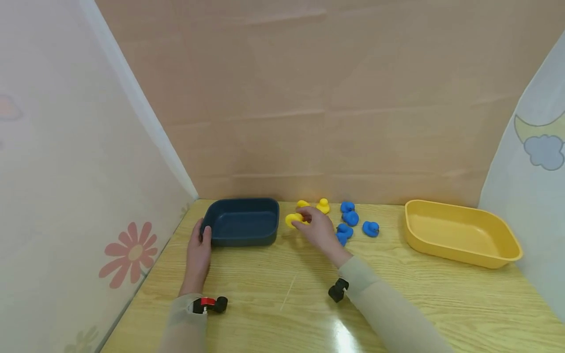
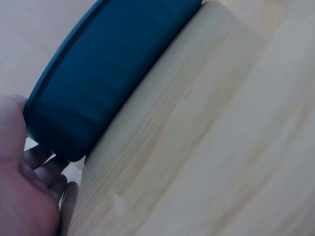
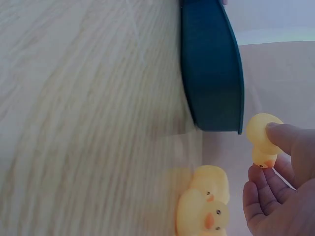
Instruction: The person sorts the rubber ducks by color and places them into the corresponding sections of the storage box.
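My right hand (image 1: 319,229) pinches a yellow rubber duck (image 1: 291,220) between thumb and fingers. In the right wrist view the held duck (image 3: 262,132) is up off the table, with its head pointing down. My left hand (image 1: 200,247) grips the left end of a dark blue tray (image 1: 244,241), its thumb at the rim and its fingers around the outer corner. The left wrist view shows the tray's side wall (image 2: 93,73) beside the palm. Just behind my right hand sit more yellow ducks (image 1: 323,206), one partly hidden by that hand.
Several blue rubber ducks (image 1: 350,218) lie to the right of my right hand, one partly covered by the forearm. A yellow tray (image 1: 463,233) stands at the right of the wooden table (image 1: 265,294). Cloth walls (image 1: 331,98) enclose the back and both sides.
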`<state>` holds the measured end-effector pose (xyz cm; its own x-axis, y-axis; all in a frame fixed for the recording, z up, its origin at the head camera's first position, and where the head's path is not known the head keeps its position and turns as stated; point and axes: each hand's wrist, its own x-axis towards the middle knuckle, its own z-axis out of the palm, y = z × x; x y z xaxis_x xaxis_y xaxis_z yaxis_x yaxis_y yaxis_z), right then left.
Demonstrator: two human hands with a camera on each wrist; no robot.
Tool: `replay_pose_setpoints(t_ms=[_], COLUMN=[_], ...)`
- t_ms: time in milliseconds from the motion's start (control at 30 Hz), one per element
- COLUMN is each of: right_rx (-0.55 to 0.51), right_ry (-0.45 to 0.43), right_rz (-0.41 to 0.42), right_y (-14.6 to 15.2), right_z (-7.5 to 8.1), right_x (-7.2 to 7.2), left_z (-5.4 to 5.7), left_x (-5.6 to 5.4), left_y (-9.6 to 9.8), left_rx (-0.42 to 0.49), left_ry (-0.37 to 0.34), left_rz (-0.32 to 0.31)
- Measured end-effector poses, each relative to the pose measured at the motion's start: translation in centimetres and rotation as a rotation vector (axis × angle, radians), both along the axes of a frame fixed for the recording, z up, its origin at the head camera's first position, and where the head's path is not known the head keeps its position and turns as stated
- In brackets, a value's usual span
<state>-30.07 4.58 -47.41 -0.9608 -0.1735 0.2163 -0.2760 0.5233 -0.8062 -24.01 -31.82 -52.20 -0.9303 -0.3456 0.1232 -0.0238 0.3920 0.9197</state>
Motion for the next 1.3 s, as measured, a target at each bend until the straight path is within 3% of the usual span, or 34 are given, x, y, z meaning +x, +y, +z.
replay_pose_setpoints(t_ms=[500, 933, 1300], right_rx=[0.025, 0.047, 0.095], right_ry=[0.016, 0.092, 0.059], right_rz=[0.025, 0.111, 0.111], right_y=[0.0, -3.0, -5.6], right_z=[1.8, 1.2, 1.2], right_x=[0.6, 0.6, 1.2], left_z=[-0.3, -0.9, -0.5], left_x=[-0.4, -0.2, -0.1], left_y=[1.2, 1.5, 1.8], left_rx=[0.038, 0.005, 0.011], left_ry=[0.017, 0.029, 0.025], left_rz=[-0.074, -0.071, -0.072])
